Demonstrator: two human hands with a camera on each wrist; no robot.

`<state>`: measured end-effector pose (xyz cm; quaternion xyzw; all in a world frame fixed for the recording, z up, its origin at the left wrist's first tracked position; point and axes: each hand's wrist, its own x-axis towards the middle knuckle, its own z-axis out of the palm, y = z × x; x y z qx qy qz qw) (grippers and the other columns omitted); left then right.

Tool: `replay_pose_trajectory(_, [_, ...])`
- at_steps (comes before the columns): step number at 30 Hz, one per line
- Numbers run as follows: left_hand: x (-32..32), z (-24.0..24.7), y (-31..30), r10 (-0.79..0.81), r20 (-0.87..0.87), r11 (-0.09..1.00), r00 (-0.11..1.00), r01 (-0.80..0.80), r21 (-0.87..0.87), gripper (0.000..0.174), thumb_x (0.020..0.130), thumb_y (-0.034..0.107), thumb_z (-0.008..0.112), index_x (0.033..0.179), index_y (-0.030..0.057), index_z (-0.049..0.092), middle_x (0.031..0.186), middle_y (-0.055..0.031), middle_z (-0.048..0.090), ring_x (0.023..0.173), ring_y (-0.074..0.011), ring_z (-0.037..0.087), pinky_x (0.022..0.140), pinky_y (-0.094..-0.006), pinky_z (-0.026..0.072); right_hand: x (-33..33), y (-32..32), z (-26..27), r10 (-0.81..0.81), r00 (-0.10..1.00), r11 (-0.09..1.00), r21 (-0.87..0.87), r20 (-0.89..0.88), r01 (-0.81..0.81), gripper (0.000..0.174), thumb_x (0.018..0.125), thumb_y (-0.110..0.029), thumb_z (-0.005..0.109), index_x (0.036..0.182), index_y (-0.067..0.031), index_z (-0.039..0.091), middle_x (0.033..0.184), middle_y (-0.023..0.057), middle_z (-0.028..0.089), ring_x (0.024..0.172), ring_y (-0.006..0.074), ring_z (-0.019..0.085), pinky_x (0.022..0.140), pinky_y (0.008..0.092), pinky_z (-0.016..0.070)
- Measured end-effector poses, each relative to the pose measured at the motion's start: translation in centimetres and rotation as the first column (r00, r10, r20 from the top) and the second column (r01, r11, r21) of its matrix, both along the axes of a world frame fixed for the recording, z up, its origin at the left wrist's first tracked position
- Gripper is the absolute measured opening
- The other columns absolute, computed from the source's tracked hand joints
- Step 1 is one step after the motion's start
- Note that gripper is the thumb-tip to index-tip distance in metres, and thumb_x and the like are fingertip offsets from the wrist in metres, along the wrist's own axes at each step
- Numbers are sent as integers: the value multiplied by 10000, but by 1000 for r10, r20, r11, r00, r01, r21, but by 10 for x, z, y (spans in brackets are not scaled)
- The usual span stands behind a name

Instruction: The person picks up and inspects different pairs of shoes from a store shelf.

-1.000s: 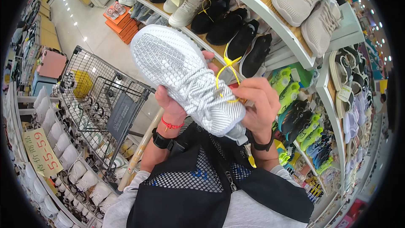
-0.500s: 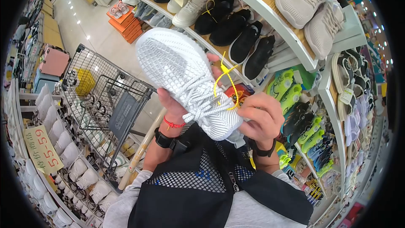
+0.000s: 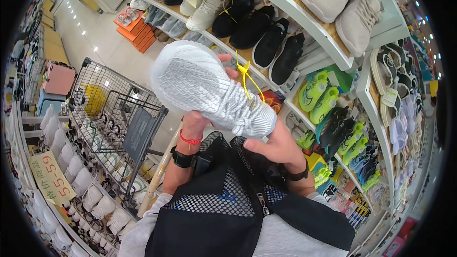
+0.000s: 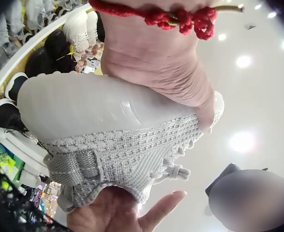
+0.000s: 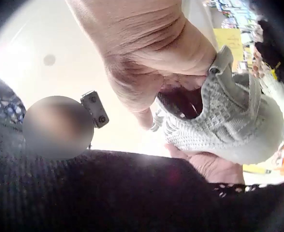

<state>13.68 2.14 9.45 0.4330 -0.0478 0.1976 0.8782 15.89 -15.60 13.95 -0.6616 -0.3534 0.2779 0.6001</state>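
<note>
A pale grey-white knit sneaker [image 3: 193,83] is held up in front of my chest, its toe toward the upper left. My left hand [image 3: 194,123] grips it from below around the sole, with the thumb on the near side and fingertips showing past the far side. In the left wrist view, the thumb lies near the laces. My right hand [image 3: 278,143] is at the heel end, its fingers inside the shoe opening [image 5: 192,108] and mostly hidden there. Its thumb stands straight, outside the collar. A yellow plastic tie [image 3: 244,70] hangs looped near the laces.
A shopping cart [image 3: 114,119] stands to the left beside rows of white shoes [image 3: 93,195]. Shelves on the right hold black shoes [image 3: 270,45], beige sneakers [image 3: 357,24] and neon green shoes [image 3: 314,90]. Orange boxes [image 3: 138,35] sit on the floor ahead.
My right hand has left the yellow tie by the collar and put its fingers into the shoe opening. The sneaker has tilted a little, its heel end swinging slightly upward.
</note>
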Motion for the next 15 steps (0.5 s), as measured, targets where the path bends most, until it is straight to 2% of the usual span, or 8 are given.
replay_pose_trajectory(1, [0, 0, -1, 9, -7, 999, 1000, -8, 36, 1131, 593, 716, 676, 1363, -10, 278, 1326, -219, 364, 1091, -239, 516, 879, -358, 511, -1, 1, -5, -15, 962, 995, 93, -274, 42, 691, 790, -322, 704, 1293, 53, 414, 1262, 148, 521, 1155, 277, 515, 992, 333, 346])
replay_pose_trajectory(2, [0, -2, 0, 5, -8, 999, 1000, -5, 37, 1131, 593, 716, 676, 1363, -10, 278, 1326, -219, 364, 1091, -239, 516, 879, -358, 511, 2, -6, -13, 61, 906, 995, 98, -420, -22, 674, 872, -297, 612, 1366, 37, 296, 1346, 129, 444, 1227, 247, 450, 1044, 356, 298])
replay_pose_trajectory(3, [1, -5, 0, -13, 1, 999, 1000, 13, 46, 1100, 615, 693, 678, 1368, -1, 275, 1334, -214, 360, 1108, -236, 509, 901, -358, 501, 1, -3, -18, 58, 905, 995, 99, -421, -18, 674, 872, -297, 612, 1366, 37, 296, 1346, 129, 444, 1227, 247, 450, 1044, 356, 298])
replay_pose_trajectory(5, [1, -11, -1, -28, 11, 998, 1000, 28, 55, 1070, 638, 669, 681, 1373, 8, 271, 1342, -209, 356, 1126, -234, 502, 922, -357, 491, 1, 6, -25, 66, 629, 901, 317, -774, 295, 478, 946, -247, 483, 1318, 31, 370, 1314, 139, 478, 1210, 254, 472, 1036, 397, 328])
replay_pose_trajectory(6, [1, -13, -3, -3, -14, 1000, 1000, 3, 26, 1049, 657, 658, 676, 1376, 12, 268, 1347, -200, 359, 1141, -234, 497, 937, -363, 481, 6, 6, -33, 154, 589, 855, 406, -793, 322, 382, 978, -215, 392, 1278, 21, 413, 1292, 138, 500, 1196, 255, 486, 1022, 427, 353])
replay_pose_trajectory(11, [3, -27, -5, 50, -32, 998, 998, -49, 34, 1002, 705, 658, 637, 1386, 27, 262, 1357, -179, 370, 1175, -238, 485, 971, -381, 449, 10, 8, -38, 152, 577, 830, 421, -802, 365, 373, 978, -225, 394, 1262, 15, 431, 1275, 132, 518, 1182, 256, 499, 1024, 427, 353])
replay_pose_trajectory(13, [4, -28, -9, 34, -64, 998, 997, -37, -52, 995, 714, 677, 611, 1388, 33, 263, 1352, -175, 383, 1168, -242, 491, 976, -389, 440, 12, 9, -39, 162, 562, 817, 429, -811, 384, 379, 980, -225, 387, 1264, 23, 427, 1276, 136, 516, 1183, 262, 499, 1025, 431, 353])
replay_pose_trajectory(15, [4, -26, -11, 20, -64, 998, 998, -24, -65, 989, 721, 679, 601, 1385, 29, 265, 1350, -176, 385, 1166, -244, 492, 975, -390, 440, 11, 10, -40, 162, 564, 810, 436, -810, 393, 385, 980, -229, 386, 1264, 27, 424, 1275, 139, 516, 1182, 264, 499, 1025, 431, 354])
